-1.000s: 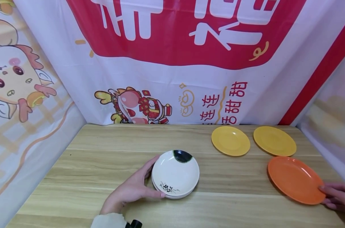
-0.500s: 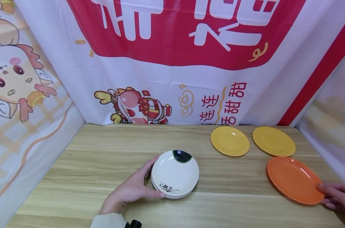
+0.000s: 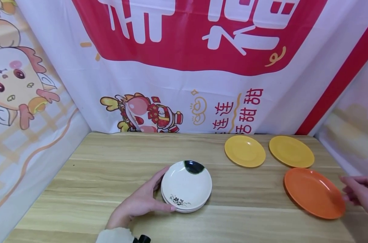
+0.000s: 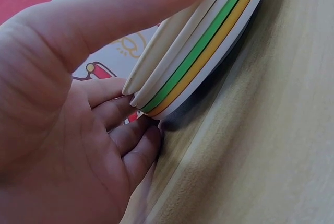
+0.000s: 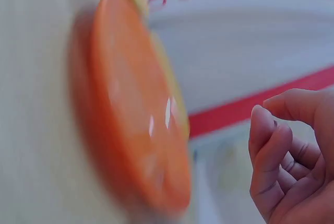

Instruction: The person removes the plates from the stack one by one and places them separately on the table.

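From afar I saw the left hand (image 3: 142, 200) gripping the edge of a white-topped plate stack (image 3: 187, 186), which I judged stiff, slick and breakable, best held under its rims. The right hand (image 3: 364, 194), loosely curled, held nothing beside an orange plate (image 3: 314, 192); beyond lay two yellow plates (image 3: 245, 151).

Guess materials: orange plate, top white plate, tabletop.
Orange plate: likely glossy plastic or melamine; uniform colour, bright highlights.
Top white plate: glossy, glazed ceramic or melamine, can't tell; shiny dark patch, floral motif.
Tabletop: wood or wood-look laminate, seemingly satin; visible grain.
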Tool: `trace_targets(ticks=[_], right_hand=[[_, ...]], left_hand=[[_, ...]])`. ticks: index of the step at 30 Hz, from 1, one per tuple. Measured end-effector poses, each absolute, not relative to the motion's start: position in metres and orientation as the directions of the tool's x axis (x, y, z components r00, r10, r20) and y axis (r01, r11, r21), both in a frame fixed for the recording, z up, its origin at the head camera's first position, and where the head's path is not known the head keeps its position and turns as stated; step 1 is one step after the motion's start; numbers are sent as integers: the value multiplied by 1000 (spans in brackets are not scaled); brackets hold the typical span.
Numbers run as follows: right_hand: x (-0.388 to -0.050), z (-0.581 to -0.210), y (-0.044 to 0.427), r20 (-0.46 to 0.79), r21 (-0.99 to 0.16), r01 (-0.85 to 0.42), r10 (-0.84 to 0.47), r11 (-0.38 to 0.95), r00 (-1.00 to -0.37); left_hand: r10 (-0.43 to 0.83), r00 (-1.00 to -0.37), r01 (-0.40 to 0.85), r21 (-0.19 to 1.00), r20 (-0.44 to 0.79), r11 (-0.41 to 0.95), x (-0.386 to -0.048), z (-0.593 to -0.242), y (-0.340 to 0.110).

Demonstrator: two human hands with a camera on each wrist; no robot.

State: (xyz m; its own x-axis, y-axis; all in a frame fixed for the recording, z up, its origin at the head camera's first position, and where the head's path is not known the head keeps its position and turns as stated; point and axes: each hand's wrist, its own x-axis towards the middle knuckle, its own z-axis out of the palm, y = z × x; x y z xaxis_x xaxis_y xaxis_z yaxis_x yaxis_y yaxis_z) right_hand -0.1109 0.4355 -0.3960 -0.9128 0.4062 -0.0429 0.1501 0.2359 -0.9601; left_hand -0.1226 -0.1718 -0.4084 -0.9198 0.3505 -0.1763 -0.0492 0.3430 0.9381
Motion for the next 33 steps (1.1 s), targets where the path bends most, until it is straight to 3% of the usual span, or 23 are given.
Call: trace_targets(ticks=[3,7,10,21,33], right_hand=[[-118,-373,407,-39,-943,163,389,291,-921],[-130,-354,366,-59,-834,244,358,496,-932],[-135,-350,337,-60,-809,203,267,551,-962],[-147,-356,238,-152,-809,158,58,566,-987],[-146,-385,170,-156,-873,90,-98,479,-983]], left_hand=[[350,-920,-49,938,-175,342,-123,-409,-172],[349,-919,-59,940,-183,336,-124,-409,-171],[350,-918,-64,942,-186,330,-124,-409,-172],[346,-918,-74,942,-192,327,-123,-408,-171],[347,-917,-82,945,-196,317,-123,-408,-172]])
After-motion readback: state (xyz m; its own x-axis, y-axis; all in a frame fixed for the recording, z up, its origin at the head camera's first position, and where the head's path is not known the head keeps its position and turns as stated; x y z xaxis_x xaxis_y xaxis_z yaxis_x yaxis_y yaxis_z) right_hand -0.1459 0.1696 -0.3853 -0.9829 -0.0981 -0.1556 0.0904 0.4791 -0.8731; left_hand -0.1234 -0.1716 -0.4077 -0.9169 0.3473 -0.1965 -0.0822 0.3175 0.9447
